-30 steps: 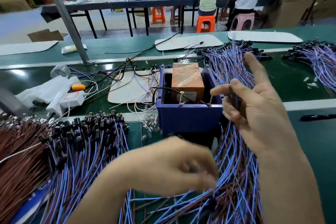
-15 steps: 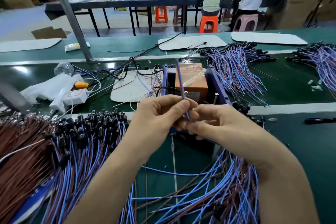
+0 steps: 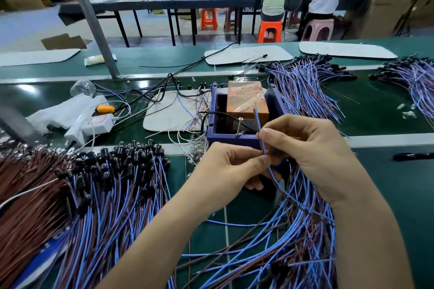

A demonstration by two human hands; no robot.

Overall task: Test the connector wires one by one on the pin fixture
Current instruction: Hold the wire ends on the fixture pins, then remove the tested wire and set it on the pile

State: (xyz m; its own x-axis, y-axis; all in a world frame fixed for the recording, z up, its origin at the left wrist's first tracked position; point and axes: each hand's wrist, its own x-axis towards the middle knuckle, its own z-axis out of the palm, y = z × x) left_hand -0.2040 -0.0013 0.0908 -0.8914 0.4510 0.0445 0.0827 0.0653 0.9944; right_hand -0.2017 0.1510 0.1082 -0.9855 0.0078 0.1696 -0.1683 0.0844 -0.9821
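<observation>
While my left hand (image 3: 231, 169) and right hand (image 3: 312, 148) pinch one wire (image 3: 259, 129), its free tip may miss the pins (image 3: 239, 128).

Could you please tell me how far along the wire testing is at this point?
Done: perhaps the bundle beyond the purple fixture, though nothing marks it tested. In hand: the left hand and right hand pinch one blue-and-brown wire, its end raised before the fixture, not yet on a pin. Left: seemingly most, the big connector pile at left and the loose wires under the right hand.
</observation>
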